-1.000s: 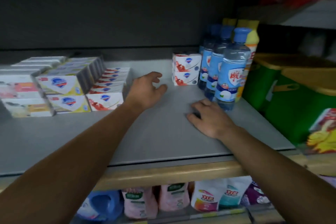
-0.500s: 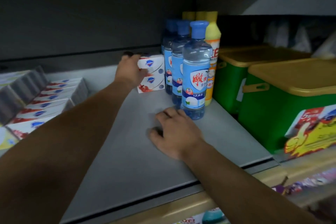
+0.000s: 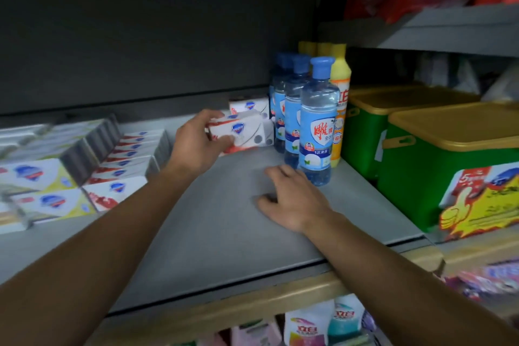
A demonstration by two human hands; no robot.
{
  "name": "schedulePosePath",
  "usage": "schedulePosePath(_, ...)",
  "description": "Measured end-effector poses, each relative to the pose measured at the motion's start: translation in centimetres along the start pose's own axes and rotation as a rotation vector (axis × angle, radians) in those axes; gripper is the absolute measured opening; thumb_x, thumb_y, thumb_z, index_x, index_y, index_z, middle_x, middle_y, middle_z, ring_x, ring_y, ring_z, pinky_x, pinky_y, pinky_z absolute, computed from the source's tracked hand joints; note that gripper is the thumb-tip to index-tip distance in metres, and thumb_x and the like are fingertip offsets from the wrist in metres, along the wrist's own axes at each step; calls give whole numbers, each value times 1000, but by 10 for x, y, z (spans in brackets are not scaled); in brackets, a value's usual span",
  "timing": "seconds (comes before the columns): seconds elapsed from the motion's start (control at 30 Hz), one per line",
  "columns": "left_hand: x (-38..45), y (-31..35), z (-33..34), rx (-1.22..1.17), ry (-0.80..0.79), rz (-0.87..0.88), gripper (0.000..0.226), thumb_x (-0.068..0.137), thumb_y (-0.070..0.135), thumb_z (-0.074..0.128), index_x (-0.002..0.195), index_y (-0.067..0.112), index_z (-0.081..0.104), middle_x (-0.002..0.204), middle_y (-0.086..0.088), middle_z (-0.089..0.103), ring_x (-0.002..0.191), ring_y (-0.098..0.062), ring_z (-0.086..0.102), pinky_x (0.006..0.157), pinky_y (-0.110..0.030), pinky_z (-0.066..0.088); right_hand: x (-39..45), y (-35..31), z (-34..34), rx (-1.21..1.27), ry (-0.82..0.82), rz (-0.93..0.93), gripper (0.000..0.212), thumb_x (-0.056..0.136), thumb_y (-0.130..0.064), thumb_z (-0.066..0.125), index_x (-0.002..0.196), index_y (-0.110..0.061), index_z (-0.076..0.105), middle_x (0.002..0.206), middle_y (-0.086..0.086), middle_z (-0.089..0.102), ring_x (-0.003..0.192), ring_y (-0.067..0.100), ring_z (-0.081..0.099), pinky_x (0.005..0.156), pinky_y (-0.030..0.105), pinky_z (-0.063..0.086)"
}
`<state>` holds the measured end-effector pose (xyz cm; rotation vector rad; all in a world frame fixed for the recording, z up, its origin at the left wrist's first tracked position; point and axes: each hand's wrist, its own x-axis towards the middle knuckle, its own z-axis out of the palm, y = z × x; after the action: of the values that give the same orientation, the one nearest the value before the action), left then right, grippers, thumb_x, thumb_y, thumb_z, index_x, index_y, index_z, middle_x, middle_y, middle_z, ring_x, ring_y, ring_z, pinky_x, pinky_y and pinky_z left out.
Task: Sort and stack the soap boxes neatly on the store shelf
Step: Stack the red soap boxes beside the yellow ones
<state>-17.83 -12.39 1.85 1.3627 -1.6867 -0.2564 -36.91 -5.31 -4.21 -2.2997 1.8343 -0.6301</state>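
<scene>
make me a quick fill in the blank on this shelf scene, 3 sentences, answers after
1. The left hand grips a red-and-white ____ box.
2. The right hand rests on the grey ____.
3. The clear bottles beside the right hand have ____ caps.

Missing words: soap; shelf; blue

White-and-red soap box (image 3: 241, 132) with blue shield logo; blue-capped bottles (image 3: 317, 126); green bins (image 3: 449, 166).

head cam | looks forward-down | close over grey shelf (image 3: 224, 233)
</scene>
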Motion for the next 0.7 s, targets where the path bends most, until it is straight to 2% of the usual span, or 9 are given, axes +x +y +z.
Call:
schedulePosePath(0.07,-25,-2,-19,-131,-67,-59,32,79,16,79,107,21,65,99,1,70,80,-19,68,70,-23,54,-4,-3,-5,128,102,-44,79,82,-46,64,148,-29,25,146,-2,33,132,22,37,104,34,40)
schedulePosePath(0.17,-57,-5,-48,-378,-183,-199,21,83,12,75,103,12,67,101,-15,71,81,-24,68,71,-40,58,-7,-16,-12,302,229,-194,99,74,-30,74,151,-37,13,152,-14,19,137,11,31,106,28,36)
schedulePosePath(0.23,-75,-9,-64,-489,-266,-295,17,86,15,72,101,10,69,95,-16,73,75,-18,69,60,-32,58,-7,-30,-13,340,223,-310,97,75,-24,76,151,-37,18,153,-12,21,135,8,35,107,22,34)
schedulePosePath(0.3,-91,-13,-78,-586,-325,-383,17,88,22,69,99,9,71,90,-10,75,71,-15,70,55,-24,54,-7,-45,-11,352,180,-389,81,79,-23,76,148,-31,34,146,-7,36,125,-3,38,103,8,29)
schedulePosePath(0.33,-97,-16,-84,-634,-329,-426,18,89,25,68,95,9,73,89,-9,75,71,-15,70,55,-23,53,-8,-53,-9,394,143,-386,72,80,-24,76,144,-29,43,139,-6,45,118,-5,43,99,6,31)
schedulePosePath(0.43,-113,-30,-101,-682,-263,-617,31,90,42,62,75,19,76,77,-2,73,61,-15,68,53,-25,54,-13,-76,4,635,-13,-237,47,83,-26,74,127,-30,60,119,-5,61,101,6,64,95,25,49)
schedulePosePath(0.5,-122,-39,-111,-680,-263,-734,44,87,57,57,71,18,70,65,-5,67,49,-16,61,49,-25,52,-15,-90,13,772,-97,-125,23,89,-32,67,111,-26,67,102,1,70,81,14,71,85,36,57)
schedulePosePath(0.6,-128,-49,-125,-688,-305,-787,55,85,68,52,71,16,66,59,-8,61,44,-18,57,46,-25,50,-18,-109,20,913,-138,38,32,94,-44,55,95,-16,70,81,7,72,58,16,66,63,34,59)
schedulePosePath(0.7,-130,-53,-135,-700,-335,-770,57,84,69,52,70,18,70,62,-8,63,46,-18,58,48,-25,51,-17,-122,22,1030,-144,107,35,96,-44,53,96,-13,71,85,10,74,57,19,60,61,32,54)
